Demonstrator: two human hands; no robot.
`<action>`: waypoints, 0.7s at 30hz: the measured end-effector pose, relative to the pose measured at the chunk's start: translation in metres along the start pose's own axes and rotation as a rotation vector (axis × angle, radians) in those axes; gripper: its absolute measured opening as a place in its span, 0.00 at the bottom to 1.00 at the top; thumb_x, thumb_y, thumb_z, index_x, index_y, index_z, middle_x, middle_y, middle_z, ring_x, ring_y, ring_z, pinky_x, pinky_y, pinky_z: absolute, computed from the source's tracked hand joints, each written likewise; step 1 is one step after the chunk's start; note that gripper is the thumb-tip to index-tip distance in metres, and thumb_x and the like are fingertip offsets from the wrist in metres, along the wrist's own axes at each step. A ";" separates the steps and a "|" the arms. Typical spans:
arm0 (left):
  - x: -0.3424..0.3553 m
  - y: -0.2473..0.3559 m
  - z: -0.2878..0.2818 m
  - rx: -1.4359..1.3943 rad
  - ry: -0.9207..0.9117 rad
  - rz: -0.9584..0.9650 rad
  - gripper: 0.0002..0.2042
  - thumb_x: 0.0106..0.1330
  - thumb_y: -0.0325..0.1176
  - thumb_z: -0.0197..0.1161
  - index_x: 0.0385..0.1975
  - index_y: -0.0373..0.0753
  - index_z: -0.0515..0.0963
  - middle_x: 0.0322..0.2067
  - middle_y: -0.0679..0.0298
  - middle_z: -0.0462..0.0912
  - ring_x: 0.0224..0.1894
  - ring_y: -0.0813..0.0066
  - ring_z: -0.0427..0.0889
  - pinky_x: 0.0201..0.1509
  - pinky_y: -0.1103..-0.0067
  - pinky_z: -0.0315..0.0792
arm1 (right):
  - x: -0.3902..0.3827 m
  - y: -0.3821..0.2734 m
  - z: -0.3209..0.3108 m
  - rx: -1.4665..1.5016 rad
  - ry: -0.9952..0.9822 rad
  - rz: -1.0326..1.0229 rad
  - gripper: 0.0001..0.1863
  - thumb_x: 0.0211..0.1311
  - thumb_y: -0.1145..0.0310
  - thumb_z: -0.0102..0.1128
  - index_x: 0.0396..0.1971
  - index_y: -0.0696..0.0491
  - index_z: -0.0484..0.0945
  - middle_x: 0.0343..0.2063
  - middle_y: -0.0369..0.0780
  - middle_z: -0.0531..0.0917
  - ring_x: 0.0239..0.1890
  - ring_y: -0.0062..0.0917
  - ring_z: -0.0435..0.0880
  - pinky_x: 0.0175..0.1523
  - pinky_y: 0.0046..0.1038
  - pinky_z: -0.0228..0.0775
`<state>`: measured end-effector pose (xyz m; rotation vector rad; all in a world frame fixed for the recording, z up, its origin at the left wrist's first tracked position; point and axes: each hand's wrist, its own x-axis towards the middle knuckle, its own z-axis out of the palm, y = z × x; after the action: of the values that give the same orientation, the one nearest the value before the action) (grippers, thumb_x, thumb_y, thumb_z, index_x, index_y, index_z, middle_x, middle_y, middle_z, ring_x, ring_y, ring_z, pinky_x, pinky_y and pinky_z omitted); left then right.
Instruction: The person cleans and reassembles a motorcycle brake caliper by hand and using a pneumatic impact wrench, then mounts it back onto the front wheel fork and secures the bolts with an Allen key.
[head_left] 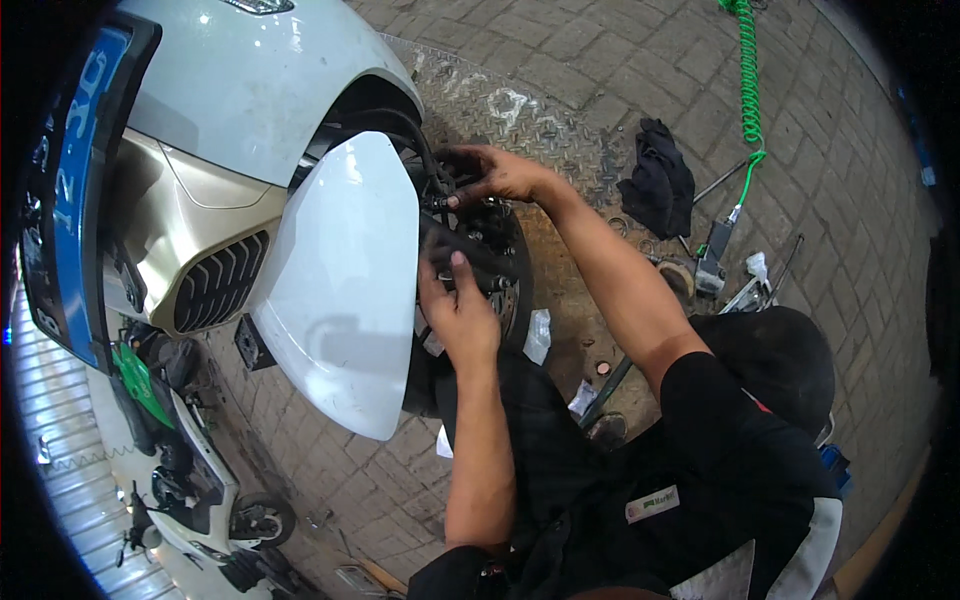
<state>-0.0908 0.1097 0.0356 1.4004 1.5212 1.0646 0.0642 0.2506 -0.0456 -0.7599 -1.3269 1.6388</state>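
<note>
The white front mudguard [350, 290] of a scooter sits before me, with its wheel and brake disc [519, 300] partly hidden behind it. My left hand [463, 312] is at the mudguard's right edge, thumb raised and apart from the fingers, beside the dark fork leg [472, 254]. Further up, my right hand [505, 175] reaches in by the black hoses and axle area. Its fingers curl over, and the thumb presses near a small dark metal fitting [436, 203]. What lies between those fingers is hidden in shadow.
The scooter's pale body panel [240, 90] and blue number plate [75, 190] are at left. On the right lie a black cloth [660, 180], an air tool [712, 255] and a coiled green air hose [748, 80]. Another scooter [185, 460] stands at lower left.
</note>
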 end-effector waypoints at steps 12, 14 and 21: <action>0.045 0.007 -0.002 0.051 0.046 -0.122 0.21 0.65 0.41 0.65 0.51 0.30 0.76 0.47 0.54 0.81 0.48 0.65 0.79 0.54 0.71 0.71 | 0.012 0.015 -0.013 0.153 -0.029 0.059 0.45 0.49 0.75 0.76 0.68 0.60 0.62 0.57 0.43 0.78 0.57 0.28 0.76 0.64 0.30 0.68; 0.064 0.000 -0.019 0.131 -0.014 -0.136 0.26 0.61 0.41 0.68 0.56 0.33 0.74 0.45 0.58 0.82 0.48 0.62 0.78 0.55 0.73 0.70 | 0.015 0.013 -0.002 0.238 -0.092 0.035 0.44 0.50 0.76 0.75 0.68 0.60 0.62 0.57 0.43 0.78 0.58 0.27 0.75 0.64 0.29 0.67; 0.069 -0.028 -0.012 -0.060 0.070 -0.160 0.27 0.60 0.31 0.68 0.59 0.30 0.70 0.50 0.55 0.78 0.49 0.64 0.77 0.57 0.72 0.69 | 0.020 0.037 0.000 0.215 0.045 -0.007 0.42 0.51 0.77 0.74 0.67 0.62 0.64 0.57 0.43 0.79 0.56 0.25 0.78 0.63 0.28 0.68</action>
<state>-0.1167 0.1765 0.0122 1.1906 1.6098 1.0606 0.0461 0.2668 -0.0806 -0.6585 -1.0989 1.7159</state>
